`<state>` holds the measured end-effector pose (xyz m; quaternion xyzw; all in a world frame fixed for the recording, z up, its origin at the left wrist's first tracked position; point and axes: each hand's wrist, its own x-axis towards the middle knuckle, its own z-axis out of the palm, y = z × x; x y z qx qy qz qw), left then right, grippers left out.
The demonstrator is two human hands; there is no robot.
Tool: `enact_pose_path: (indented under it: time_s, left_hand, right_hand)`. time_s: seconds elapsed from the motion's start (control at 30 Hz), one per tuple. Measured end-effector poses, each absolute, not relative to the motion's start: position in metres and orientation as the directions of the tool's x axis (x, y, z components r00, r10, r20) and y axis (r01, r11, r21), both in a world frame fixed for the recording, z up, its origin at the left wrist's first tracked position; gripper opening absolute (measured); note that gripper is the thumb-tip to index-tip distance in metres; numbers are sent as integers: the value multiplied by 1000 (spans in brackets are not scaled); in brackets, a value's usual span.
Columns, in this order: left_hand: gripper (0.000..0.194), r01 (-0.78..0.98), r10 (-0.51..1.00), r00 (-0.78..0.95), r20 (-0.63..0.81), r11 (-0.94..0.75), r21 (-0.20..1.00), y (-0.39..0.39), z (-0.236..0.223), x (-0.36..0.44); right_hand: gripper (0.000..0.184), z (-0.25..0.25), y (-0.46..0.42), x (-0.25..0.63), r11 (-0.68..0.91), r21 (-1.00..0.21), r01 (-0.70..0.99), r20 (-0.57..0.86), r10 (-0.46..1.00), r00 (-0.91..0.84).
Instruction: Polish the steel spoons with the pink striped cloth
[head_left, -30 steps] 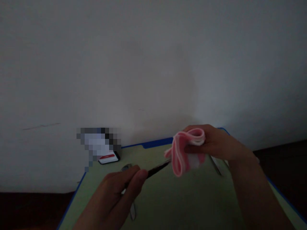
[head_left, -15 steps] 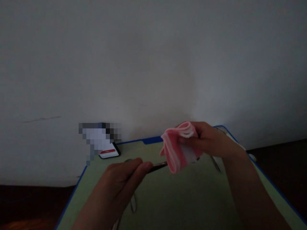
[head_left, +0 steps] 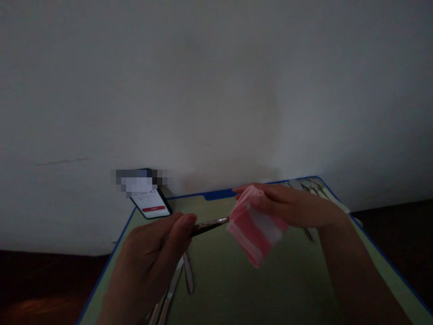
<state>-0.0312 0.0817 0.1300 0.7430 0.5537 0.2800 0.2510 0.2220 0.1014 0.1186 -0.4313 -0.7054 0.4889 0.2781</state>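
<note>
My left hand is closed around one end of a slim metal piece of cutlery; its far end goes into the cloth, so I cannot tell its kind. A pink-and-white striped cloth hangs folded from my right hand, whose fingers are closed on it from above and behind. Cloth and metal touch over the middle of the table. Below my left hand lie several pieces of cutlery, partly covered by the hand and wrist.
A green table with a blue edge stands against a grey wall. A lit phone leans at the back left. Several forks and other cutlery lie at the back right, partly behind my right forearm.
My left hand has shifted slightly left, and more of the metal shows between it and the cloth. The cloth hangs lower and flatter. More cutlery at both sides has come into view.
</note>
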Motion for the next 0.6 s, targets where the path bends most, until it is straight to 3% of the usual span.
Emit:
enact_pose_path:
  time_s: [0.07, 0.13, 0.23, 0.3, 0.4, 0.47, 0.6]
  left_hand:
    - [39, 701, 957, 216, 193, -290, 652, 80, 130, -26]
    - [39, 704, 953, 207, 222, -303, 642, 80, 130, -24]
    - [40, 645, 941, 259, 218, -337, 686, 81, 130, -24]
    - [42, 572, 920, 328, 213, -373, 731, 80, 131, -22]
    - [41, 524, 893, 412, 182, -395, 754, 76, 130, -10]
    - [36, 583, 853, 522, 15, -370, 724, 72, 126, 4]
    - [29, 641, 752, 627, -204, -350, 684, 69, 113, 26]
  right_hand:
    - [40, 117, 105, 221, 199, -900, 389, -2, 888, -460]
    - [46, 114, 109, 221, 199, -870, 451, 58, 950, -308]
    - [38, 110, 115, 220, 120, -882, 456, 95, 993, -77]
    - [35, 109, 117, 214, 90, -946, 312, 90, 996, -15]
    - [36, 110, 117, 196, 126, -983, -134, 110, 986, 126]
    - [34, 111, 115, 181, 159, -919, -362, 88, 975, 205]
    - [23, 111, 113, 160, 89, -882, -463, -3, 981, 195]
